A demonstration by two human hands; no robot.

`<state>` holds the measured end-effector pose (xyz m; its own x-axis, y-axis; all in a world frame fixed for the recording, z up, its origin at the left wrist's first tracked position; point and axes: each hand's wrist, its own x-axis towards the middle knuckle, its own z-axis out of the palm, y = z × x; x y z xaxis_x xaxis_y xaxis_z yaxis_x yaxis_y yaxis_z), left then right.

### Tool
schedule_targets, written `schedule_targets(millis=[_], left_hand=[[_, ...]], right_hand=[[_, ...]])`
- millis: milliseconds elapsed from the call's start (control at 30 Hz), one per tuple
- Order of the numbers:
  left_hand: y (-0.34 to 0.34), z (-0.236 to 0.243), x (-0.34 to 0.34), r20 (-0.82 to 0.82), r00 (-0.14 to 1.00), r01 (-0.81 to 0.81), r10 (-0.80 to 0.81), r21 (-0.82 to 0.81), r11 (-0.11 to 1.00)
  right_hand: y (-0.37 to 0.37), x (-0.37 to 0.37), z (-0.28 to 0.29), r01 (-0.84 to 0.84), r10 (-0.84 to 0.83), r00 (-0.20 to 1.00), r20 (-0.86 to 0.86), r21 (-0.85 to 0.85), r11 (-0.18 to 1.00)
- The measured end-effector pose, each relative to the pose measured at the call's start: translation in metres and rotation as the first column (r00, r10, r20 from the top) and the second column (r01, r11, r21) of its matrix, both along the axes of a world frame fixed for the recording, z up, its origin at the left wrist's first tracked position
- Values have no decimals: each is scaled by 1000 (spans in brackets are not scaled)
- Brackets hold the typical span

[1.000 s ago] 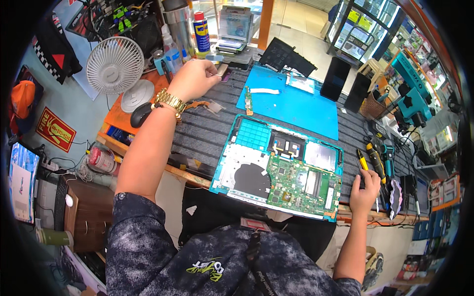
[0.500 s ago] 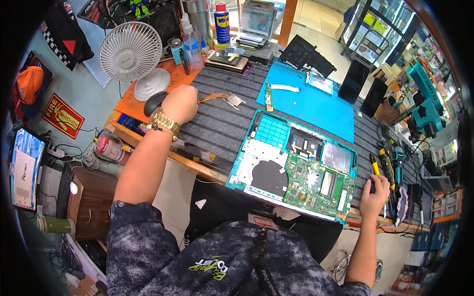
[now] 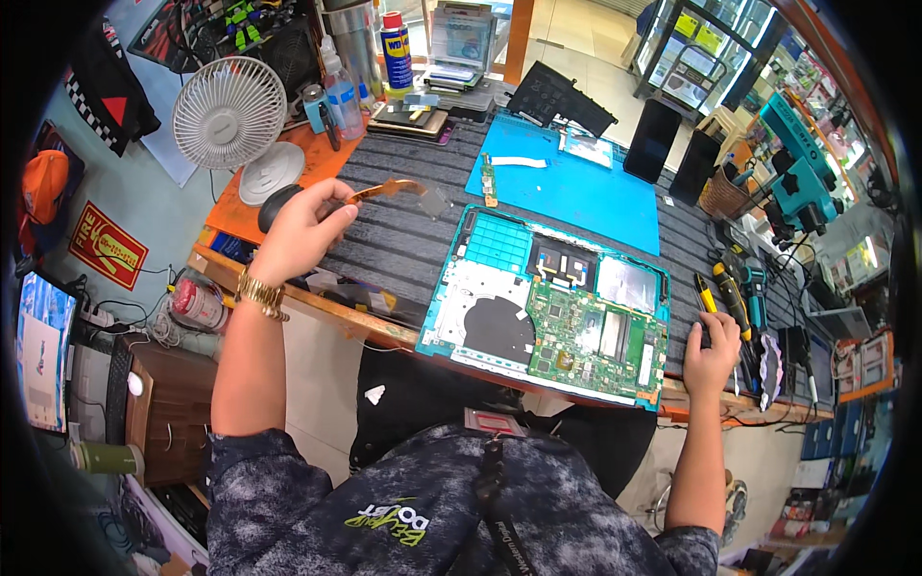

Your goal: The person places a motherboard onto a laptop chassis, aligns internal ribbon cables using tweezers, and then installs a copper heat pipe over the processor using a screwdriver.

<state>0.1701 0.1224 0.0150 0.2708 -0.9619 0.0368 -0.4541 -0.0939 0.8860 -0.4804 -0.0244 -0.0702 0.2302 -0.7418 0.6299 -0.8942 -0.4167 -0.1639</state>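
My left hand (image 3: 309, 225) grips a copper heat pipe (image 3: 384, 188) by its near end, with a silver plate on the far end, beside a black mouse (image 3: 280, 200). My right hand (image 3: 712, 351) has its fingers curled over a yellow-handled tool (image 3: 707, 296) at the right. An open teal laptop chassis (image 3: 481, 247) lies between my hands, its green circuit board (image 3: 567, 326) exposed. Behind it a blue mat (image 3: 615, 211) carries a small board with a white ribbon (image 3: 489, 182).
A white fan (image 3: 229, 113), bottles (image 3: 340, 92) and stacked devices (image 3: 413, 120) stand back left. A black battery (image 3: 560, 104) and two phones (image 3: 649, 142) are at the back. A pen basket (image 3: 722, 197), teal stand (image 3: 797, 192) and several tools (image 3: 752, 305) occupy the right.
My left hand has come down and left from the stacked devices to the heat pipe and now holds it raised. My right hand stays by the tools. The camera's view has shifted slightly.
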Motion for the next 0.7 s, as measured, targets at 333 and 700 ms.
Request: schedule_targets(millis=[333, 700], left_hand=[[49, 9, -96, -162, 959, 176, -234, -309, 935], [29, -20, -175, 406, 865, 422, -296, -266, 867]], right_hand=[[-4, -1, -1, -14, 14, 1000, -5, -66, 998], [-3, 2, 0, 10, -12, 1000, -24, -66, 998]])
